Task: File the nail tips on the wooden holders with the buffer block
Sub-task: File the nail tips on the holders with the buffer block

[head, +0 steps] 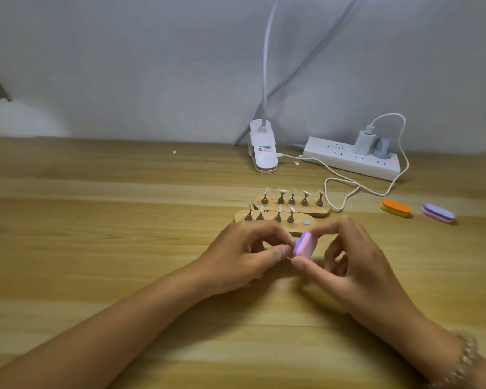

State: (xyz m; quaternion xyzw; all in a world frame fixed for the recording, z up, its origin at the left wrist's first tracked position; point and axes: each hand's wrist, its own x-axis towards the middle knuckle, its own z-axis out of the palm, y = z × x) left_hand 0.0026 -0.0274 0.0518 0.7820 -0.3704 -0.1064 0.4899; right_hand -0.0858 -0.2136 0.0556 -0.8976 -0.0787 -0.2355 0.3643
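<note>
Sat at a wooden table (96, 248) with both forearms reaching in from its near edge. Pinched a pink-and-purple buffer block (305, 245) in the right hand (357, 265), thumb below and forefinger above, the other fingers loosely curled behind. Pinched a small nail-tip peg (291, 243) in the left hand (242, 256) between thumb and forefinger, too blurred to make out the tip itself. Held block and peg touching, just above the table, about midway between near and far edges and right of centre. Found the near wooden holder (300, 228) just beyond the fingers, carrying four upright pegs with pale nail tips and one bare metal disc (307, 222) at its right end. Found the far wooden holder (327, 211) touching it or nearly so from behind, with five tipped pegs in a row. Noted an orange-and-yellow buffer (396, 208) and a purple-and-pink buffer (438, 213) lying flat towards the right edge, near each other and well apart from the holders. Noted a white clip lamp (263, 147) standing at the far edge, its neck rising out of view, and beside it a white power strip (351, 161) with a charger (364, 140) plugged in. Traced a white cable (348, 189) looping from the charger across the table to the lamp's base. Wore a bead bracelet (466, 360) on the right wrist.
</note>
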